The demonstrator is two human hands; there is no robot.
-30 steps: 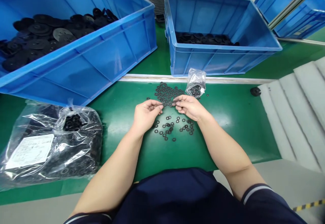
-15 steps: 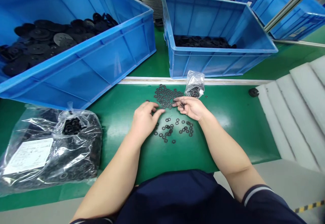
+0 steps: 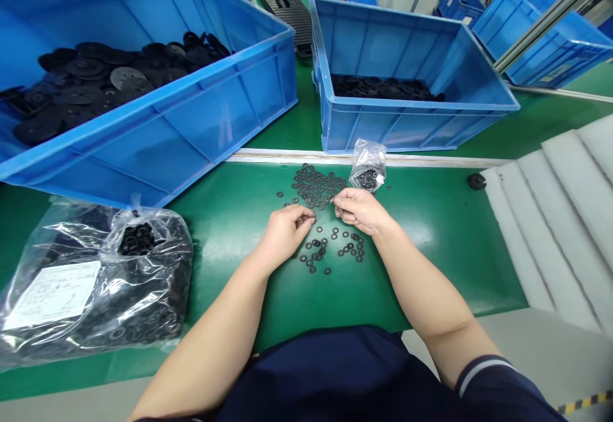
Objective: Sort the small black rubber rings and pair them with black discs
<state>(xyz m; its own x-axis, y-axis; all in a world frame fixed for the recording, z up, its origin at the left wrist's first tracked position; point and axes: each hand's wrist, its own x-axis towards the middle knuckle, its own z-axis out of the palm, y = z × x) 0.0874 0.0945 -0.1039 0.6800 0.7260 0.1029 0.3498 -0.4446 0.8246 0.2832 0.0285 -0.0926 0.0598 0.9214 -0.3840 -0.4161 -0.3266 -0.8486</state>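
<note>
Small black rubber rings lie on the green table top (image 3: pixel 421 243) in two groups: a dense heap (image 3: pixel 316 186) farther out and a looser scatter (image 3: pixel 330 246) nearer me. My left hand (image 3: pixel 285 233) rests on the mat at the left edge of the scatter, thumb and fingers pinched together on something I cannot make out. My right hand (image 3: pixel 359 210) hovers between the heap and the scatter, fingers curled and pinched on small black rings. A small clear bag (image 3: pixel 368 165) of rings stands just beyond my right hand.
Two big blue crates stand behind: the left crate (image 3: pixel 158 122) holds black discs, the right crate (image 3: pixel 407 109) a thin layer of black parts. A large clear bag of black rings (image 3: pixel 96 281) lies at left. White foam pads (image 3: pixel 555 218) sit at right, beside a lone black part (image 3: pixel 476 181).
My left hand has drawn back from the heap toward me and closed into a pinch. My right hand has pulled slightly nearer. The camera has tilted a little upward.
</note>
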